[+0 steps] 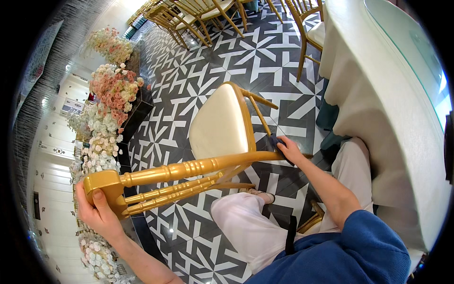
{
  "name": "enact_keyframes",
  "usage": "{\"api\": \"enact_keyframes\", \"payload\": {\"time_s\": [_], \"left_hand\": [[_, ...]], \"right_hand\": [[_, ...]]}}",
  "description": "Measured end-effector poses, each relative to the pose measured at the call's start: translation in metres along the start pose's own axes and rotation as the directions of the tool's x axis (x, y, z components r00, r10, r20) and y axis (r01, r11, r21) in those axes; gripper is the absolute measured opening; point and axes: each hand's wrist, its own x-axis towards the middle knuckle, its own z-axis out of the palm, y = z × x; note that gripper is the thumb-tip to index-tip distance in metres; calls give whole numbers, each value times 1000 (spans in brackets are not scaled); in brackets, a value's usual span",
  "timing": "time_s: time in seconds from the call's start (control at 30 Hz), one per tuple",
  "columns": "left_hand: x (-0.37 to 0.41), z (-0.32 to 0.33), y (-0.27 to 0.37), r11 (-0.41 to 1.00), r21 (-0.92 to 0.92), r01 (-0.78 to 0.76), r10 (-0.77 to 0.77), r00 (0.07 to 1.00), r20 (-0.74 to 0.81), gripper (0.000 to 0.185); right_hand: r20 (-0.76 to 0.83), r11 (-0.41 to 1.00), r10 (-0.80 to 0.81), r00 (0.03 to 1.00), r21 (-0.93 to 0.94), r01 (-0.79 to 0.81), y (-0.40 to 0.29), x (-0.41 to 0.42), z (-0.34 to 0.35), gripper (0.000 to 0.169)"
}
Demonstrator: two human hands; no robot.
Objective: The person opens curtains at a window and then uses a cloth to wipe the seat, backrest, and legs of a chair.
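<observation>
A gold chiavari-style chair [184, 169] lies tilted across my lap side, its cream padded seat [220, 124] facing left and its turned back spindles running toward the lower left. My left hand [97, 209] grips the top end of the chair's back, thumb on the gold rail. Around a dark cloth or tool [278, 145], whose kind I cannot tell, my right hand [291, 151] is closed at the chair's leg, near where a thin stretcher joins it.
To the right stands a table with a pale draped cloth [361, 88] and a glass top [408, 46]. Flower arrangements [113, 88] line a black ledge [142, 103] at left. More gold chairs [198, 17] stand beyond on the patterned floor [248, 53]. Part of another gold chair [312, 222] shows beneath me.
</observation>
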Motion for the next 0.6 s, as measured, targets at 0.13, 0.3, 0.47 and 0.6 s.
{"api": "enact_keyframes", "payload": {"time_s": [0.13,0.3,0.47,0.6], "left_hand": [[10,12,20,994,-64,-93,95,995,42,59],[5,17,24,993,-67,-99,103,993,58,74],[4,20,7,986,-104,-126,130,991,24,87],[-8,9,-33,983,-170,-73,78,997,24,98]], "right_hand": [[103,994,43,994,-106,-32,30,13,19,38],[40,992,90,995,-94,-86,32,-18,56,32],[-69,999,44,997,-20,-45,34,-43,78,31],[-173,997,35,984,71,-24,29,-38,97,29]]}}
